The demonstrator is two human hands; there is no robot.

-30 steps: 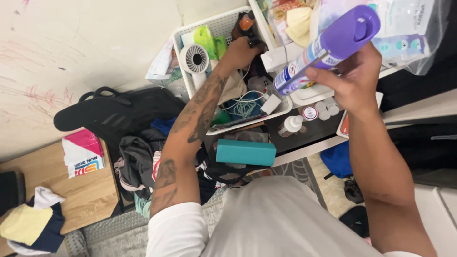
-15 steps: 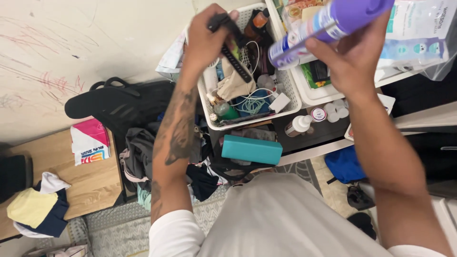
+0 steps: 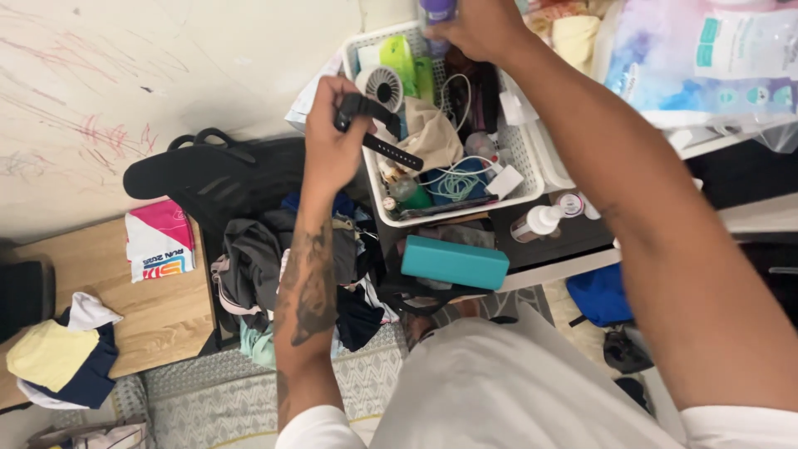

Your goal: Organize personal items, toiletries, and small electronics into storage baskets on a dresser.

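My left hand [image 3: 331, 133] grips a black wristwatch [image 3: 376, 133] by its case, and the strap hangs out over the left rim of a white plastic basket [image 3: 467, 209]. My right hand [image 3: 475, 25] is at the top edge of the view, closed around a purple-capped spray can [image 3: 435, 12] held over the basket's far end; most of the can is out of frame. The basket holds a small white fan [image 3: 384, 85], a green packet, a beige pouch, coiled cables and small bottles.
A teal box [image 3: 454, 263] lies just below the basket. Beside it stand a small white bottle [image 3: 536, 223] and round pots. A black bag [image 3: 224, 187] and a heap of clothes are at the left, folded clothes lie on a wooden surface [image 3: 145, 316], and plastic packets lie at the top right.
My left hand came down from the basket's far corner to its left rim with the watch. My right hand swung the spray can left across the basket to the top edge.
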